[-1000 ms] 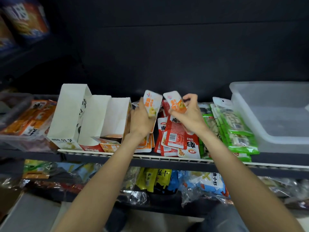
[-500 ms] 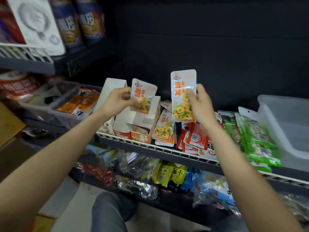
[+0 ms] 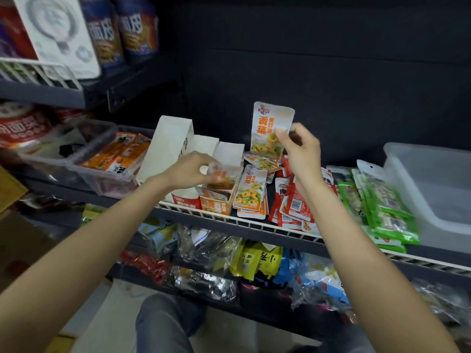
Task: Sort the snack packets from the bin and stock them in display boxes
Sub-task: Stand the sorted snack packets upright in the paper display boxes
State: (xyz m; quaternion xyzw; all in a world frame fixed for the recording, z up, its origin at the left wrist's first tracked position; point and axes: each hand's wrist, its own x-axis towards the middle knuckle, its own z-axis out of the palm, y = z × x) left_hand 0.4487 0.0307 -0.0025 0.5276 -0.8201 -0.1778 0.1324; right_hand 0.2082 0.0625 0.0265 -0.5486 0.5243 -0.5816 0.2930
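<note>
At the wire shelf's (image 3: pixel 254 222) front edge, my left hand (image 3: pixel 190 169) pinched a thin orange-and-white foil snack packet (image 3: pixel 220 174) into the open white-and-orange cardboard display box (image 3: pixel 219 197). My right hand (image 3: pixel 302 151) gripped a matching upright packet (image 3: pixel 270 131) by its side edge; I judged it light, floppy and slippery.

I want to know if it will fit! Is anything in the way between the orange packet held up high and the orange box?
Partly. The left hand is at the orange display box, pushing another packet into its open top. The right hand holds the orange packet up beside it; otherwise the path looks open.
</note>
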